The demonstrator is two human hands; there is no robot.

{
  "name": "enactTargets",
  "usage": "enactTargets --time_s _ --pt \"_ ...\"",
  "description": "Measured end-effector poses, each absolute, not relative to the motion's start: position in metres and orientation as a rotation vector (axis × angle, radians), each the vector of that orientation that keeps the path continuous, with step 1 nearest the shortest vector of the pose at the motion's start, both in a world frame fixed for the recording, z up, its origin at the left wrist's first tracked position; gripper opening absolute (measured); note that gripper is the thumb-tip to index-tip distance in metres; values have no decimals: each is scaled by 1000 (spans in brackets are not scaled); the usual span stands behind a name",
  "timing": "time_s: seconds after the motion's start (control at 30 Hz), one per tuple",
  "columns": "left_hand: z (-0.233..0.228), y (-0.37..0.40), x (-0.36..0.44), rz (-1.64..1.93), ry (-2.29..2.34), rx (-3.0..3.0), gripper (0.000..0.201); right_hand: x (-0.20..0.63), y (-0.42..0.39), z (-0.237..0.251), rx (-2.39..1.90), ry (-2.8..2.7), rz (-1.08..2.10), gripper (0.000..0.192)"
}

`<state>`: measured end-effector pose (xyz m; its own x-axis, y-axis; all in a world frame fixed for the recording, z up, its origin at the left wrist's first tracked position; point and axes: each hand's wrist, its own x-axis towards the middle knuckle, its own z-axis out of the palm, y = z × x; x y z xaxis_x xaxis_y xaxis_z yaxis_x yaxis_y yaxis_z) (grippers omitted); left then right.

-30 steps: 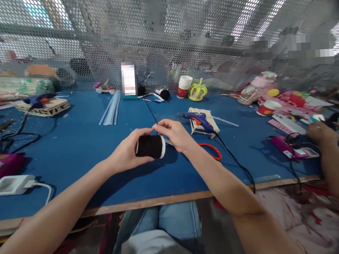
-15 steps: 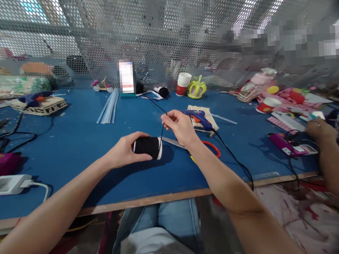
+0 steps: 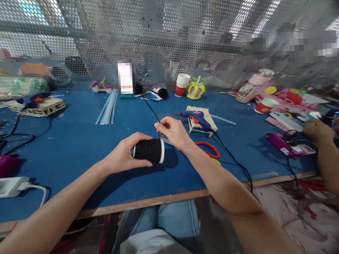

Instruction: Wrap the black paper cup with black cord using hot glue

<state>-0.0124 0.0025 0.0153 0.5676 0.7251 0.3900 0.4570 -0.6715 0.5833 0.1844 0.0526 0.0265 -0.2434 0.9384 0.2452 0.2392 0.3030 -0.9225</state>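
Note:
My left hand (image 3: 122, 156) grips a spool of black thread (image 3: 148, 151) with white end rims, held on its side just above the blue table (image 3: 79, 147). My right hand (image 3: 172, 132) pinches the black thread (image 3: 151, 109) right above the spool's right end. The thread runs taut up and back toward the far middle of the table. Red-handled scissors (image 3: 207, 150) lie under and behind my right wrist.
A blue glue gun (image 3: 196, 116) rests on a stick frame right of my hands, its black cord trailing off the front edge. Clear glue sticks (image 3: 107, 111), a paper cup (image 3: 182, 85) and a yellow crown sit at the back. Another person's hand (image 3: 317, 130) works at far right. A white adapter (image 3: 6, 186) lies at left.
My right hand pulled thread up and right off the spool, then came back down close to the spool's end. The left hand has kept the spool almost still.

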Motion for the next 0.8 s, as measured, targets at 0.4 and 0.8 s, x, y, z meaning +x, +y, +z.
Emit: enactTargets --time_s 0.4,0.8 --pt "13 1 -10 1030 932 2578 54 186 49 28 -1180 -1842 1048 36" --pt "10 1 -9 1068 977 2733 50 184 46 32 -1095 -1532 1164 37"
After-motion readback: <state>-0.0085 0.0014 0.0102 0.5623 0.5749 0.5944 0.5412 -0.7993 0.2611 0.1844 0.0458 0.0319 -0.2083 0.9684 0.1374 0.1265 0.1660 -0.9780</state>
